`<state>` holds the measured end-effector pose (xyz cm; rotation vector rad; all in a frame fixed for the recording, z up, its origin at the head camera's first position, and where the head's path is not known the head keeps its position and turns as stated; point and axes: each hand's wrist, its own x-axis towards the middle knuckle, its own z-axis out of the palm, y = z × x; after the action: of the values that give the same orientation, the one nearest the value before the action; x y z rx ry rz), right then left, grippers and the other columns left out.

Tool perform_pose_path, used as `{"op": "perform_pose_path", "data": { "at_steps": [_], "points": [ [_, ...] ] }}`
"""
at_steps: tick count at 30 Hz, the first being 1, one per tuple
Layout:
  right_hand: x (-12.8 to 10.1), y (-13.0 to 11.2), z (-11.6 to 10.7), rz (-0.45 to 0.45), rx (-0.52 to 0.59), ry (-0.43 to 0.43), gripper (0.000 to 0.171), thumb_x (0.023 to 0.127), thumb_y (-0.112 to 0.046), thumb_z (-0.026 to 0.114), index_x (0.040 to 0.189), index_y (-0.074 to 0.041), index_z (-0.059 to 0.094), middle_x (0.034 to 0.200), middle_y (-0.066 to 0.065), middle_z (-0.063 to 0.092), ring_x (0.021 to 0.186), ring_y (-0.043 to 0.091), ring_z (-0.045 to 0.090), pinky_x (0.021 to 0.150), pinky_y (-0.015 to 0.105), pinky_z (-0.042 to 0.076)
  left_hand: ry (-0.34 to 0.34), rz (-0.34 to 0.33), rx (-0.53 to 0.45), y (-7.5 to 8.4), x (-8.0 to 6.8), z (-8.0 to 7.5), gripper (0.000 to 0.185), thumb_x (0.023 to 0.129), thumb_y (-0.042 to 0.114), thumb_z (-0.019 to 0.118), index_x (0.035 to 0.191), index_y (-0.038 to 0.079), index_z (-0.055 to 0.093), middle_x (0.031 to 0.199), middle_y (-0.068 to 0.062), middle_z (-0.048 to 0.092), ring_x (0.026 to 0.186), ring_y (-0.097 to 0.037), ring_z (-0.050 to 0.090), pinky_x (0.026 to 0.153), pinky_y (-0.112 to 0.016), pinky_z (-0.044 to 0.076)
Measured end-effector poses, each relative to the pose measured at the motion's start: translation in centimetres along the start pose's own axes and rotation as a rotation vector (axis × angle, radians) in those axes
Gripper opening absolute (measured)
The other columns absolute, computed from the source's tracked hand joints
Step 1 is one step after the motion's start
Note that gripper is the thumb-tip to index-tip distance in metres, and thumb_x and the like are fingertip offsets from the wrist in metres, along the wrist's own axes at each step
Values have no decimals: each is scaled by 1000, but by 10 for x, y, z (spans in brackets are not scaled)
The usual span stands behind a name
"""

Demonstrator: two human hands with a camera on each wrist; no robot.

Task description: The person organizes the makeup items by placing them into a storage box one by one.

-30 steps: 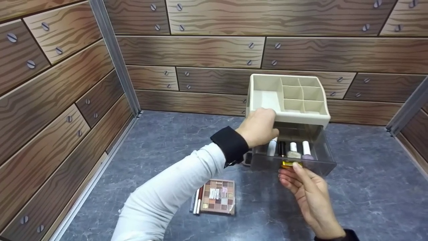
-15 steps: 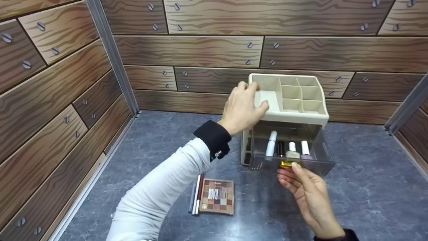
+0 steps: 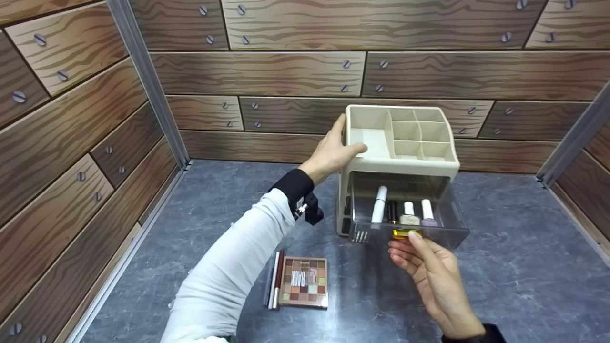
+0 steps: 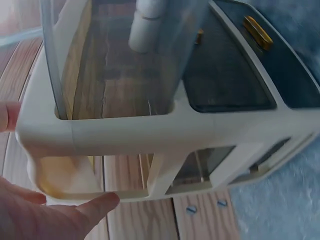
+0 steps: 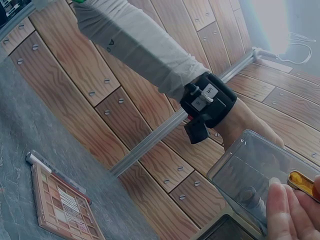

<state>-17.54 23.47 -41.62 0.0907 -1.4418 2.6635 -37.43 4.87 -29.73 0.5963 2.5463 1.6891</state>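
Note:
A beige organizer (image 3: 405,164) with open top compartments stands on the grey surface. My left hand (image 3: 344,143) grips its top left corner, thumb hooked over the rim and fingers on the side wall; the left wrist view shows that palm (image 4: 45,215) against the organizer's frame (image 4: 175,130). The clear drawer (image 3: 448,224) is pulled out. It holds a white tube (image 3: 380,205), a dark stick (image 3: 391,212) and two small bottles (image 3: 409,215). My right hand (image 3: 405,242) pinches the drawer's gold handle (image 3: 404,233), also seen as handle (image 5: 302,180) beside my fingertips (image 5: 280,210).
An eyeshadow palette (image 3: 303,282) lies in front of the organizer, with a few pencils (image 3: 274,280) along its left side. Wood-patterned walls (image 3: 71,143) close in on the left, back and right. Grey floor (image 3: 524,267) spreads to the right.
My left hand has come up from the open drawer and taken hold of the organizer's top left corner. The right hand stays on the gold handle, and the drawer stays pulled out.

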Motion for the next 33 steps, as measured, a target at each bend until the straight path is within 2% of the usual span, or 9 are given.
{"op": "perform_pose_path", "data": {
  "at_steps": [2, 6, 9, 18, 24, 33],
  "points": [
    [0, 1, 0, 2, -4, 0, 27, 111, -10, 50, 102, -3, 75, 94, 13, 79, 84, 17, 77, 81, 27, 64, 3, -11, -79, -2, 5, 0, 99, 90, 12, 70, 170, 18, 11, 173, -13, 23, 148, -25, 38, 120, -38, 40],
    [0, 2, 1, 10, -14, 5, 28, 110, -10, 50, 101, -3, 76, 93, 12, 79, 84, 17, 77, 81, 27, 64, -45, 17, -234, -8, 11, 1, 101, 88, -9, 60, 170, 16, 6, 172, -17, 22, 141, -30, 45, 111, -40, 49],
    [1, 2, 1, 12, -23, 6, 28, 111, -11, 50, 101, -3, 76, 93, 12, 79, 84, 17, 77, 81, 27, 64, -86, 29, -294, -10, 12, 2, 103, 86, -18, 53, 169, 16, 3, 172, -18, 21, 138, -32, 48, 105, -39, 53],
    [1, -1, 4, 13, -12, 20, 27, 110, -10, 51, 101, -3, 76, 92, 13, 79, 83, 18, 77, 80, 27, 64, -87, 47, -259, -8, 11, 2, 105, 86, -19, 54, 169, 16, 1, 172, -17, 19, 134, -32, 48, 103, -38, 54],
    [2, 0, 6, -17, 15, 38, 26, 109, -8, 52, 100, -2, 76, 91, 14, 79, 81, 19, 77, 77, 27, 65, -99, 74, -260, -7, 11, 3, 107, 84, -19, 53, 169, 16, -2, 170, -20, 22, 128, -32, 50, 101, -35, 54],
    [12, -2, 8, -31, 11, 66, 24, 109, -8, 54, 98, -2, 75, 89, 14, 79, 79, 18, 77, 76, 27, 65, -108, 56, -237, -6, 12, 4, 107, 86, -16, 53, 169, 18, -4, 174, -18, 14, 135, -31, 45, 104, -38, 53]
  ]
}}
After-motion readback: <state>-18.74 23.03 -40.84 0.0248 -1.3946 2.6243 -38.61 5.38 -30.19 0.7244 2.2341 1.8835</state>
